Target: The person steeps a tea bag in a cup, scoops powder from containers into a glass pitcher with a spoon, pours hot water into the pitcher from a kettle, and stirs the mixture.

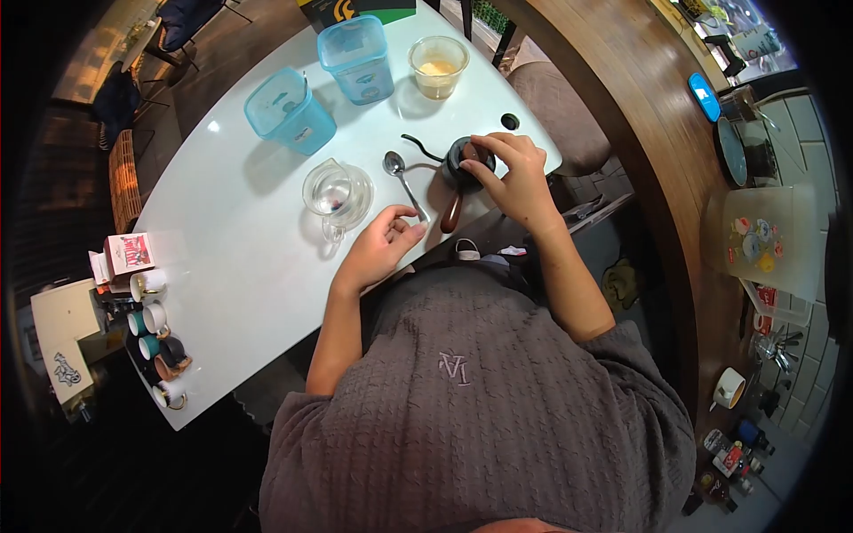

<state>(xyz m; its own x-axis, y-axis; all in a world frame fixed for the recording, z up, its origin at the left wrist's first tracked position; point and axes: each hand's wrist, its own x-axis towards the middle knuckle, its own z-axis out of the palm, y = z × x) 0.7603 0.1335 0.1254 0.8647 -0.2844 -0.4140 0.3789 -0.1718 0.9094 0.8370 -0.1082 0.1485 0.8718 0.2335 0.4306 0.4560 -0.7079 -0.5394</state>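
On the right side of the white table, my right hand [511, 173] closes its fingertips around a brown knob [476, 157]. The knob sits at the top of a dark round portafilter-like piece [456, 167], partly hidden by my fingers. A brown wooden handle [451, 213] extends from it toward me, and a thin black curved arm [421, 147] sticks out to the left. My left hand [382, 244] rests near the table edge, fingers loosely curled and apart, holding nothing. Close to its fingertips lies a metal spoon [404, 180]. Left of the spoon stands a clear glass jug [336, 191].
Two blue plastic containers [293, 115] [357, 62] and a clear cup of pale contents [438, 69] stand at the back. Several cups [153, 317] and a red-and-white box [130, 253] line the left edge. A wooden counter [657, 133] runs along the right.
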